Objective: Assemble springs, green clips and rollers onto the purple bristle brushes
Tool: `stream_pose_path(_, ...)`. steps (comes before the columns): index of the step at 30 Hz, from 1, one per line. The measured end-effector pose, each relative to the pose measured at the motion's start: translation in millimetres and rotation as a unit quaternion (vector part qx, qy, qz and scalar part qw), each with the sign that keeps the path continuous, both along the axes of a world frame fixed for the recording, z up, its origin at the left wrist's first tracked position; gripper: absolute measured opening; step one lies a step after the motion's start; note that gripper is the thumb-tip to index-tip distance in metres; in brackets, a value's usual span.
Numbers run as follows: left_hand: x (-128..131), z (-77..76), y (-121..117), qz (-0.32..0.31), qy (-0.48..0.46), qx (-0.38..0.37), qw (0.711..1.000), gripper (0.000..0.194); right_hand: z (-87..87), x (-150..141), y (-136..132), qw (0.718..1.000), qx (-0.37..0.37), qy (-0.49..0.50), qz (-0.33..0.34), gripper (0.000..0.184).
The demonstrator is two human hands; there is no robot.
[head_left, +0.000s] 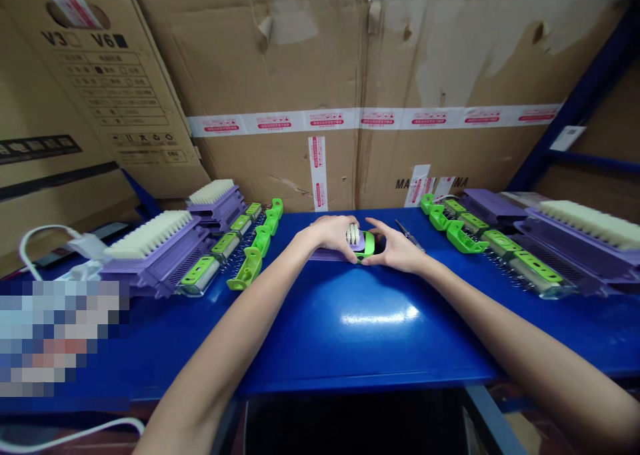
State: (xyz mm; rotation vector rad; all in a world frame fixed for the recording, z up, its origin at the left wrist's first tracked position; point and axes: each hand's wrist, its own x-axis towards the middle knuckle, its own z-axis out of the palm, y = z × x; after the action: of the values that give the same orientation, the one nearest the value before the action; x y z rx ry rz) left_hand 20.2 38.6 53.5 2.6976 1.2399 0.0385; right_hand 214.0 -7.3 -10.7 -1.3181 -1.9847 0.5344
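On the blue table, my left hand (334,233) is closed over a purple brush (327,255) with cream bristles, which lies flat with its length running left to right. At the brush's right end sits a bright green end piece (369,243). My right hand (400,249) grips that green piece between thumb and fingers, pressed against the purple body. Both palms hide part of the brush, so I cannot tell how far the two parts are joined. A slim dark metal tool (406,231) lies just behind my right hand.
On the left are purple brush bodies (155,251), metal-pin strips with green tops (223,245) and green end pieces (250,265). Similar purple bodies (560,241), pin strips (525,261) and green pieces (457,235) lie right. A cardboard wall (280,161) stands behind; a white cable (37,231) runs left.
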Motion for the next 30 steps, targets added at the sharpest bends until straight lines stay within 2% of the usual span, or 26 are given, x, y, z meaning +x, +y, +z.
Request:
stream_pose_path(9,0.2,1.6,0.5,-0.005,-0.011,-0.014,1.000,0.092,-3.9,-5.0,3.2,1.000,-0.007,0.018,-0.002,0.105)
stream_pose_path(23,4.7,-2.9,0.7,-0.039,-0.021,-0.015,0.999,0.087,-3.3,-4.3,11.1,0.987,-0.085,0.109,0.077,0.108)
stream_pose_path(26,5.0,-4.7,-0.7,-0.045,-0.005,0.023,0.999,0.091,-2.9,-4.8,13.8,0.984,-0.092,0.119,0.095,0.106)
stream_pose_path(30,0.4,-9.0,-6.7,-0.056,0.007,0.118,0.991,0.092,-0.4,-5.7,13.0,0.983,-0.091,0.126,0.095,0.106)
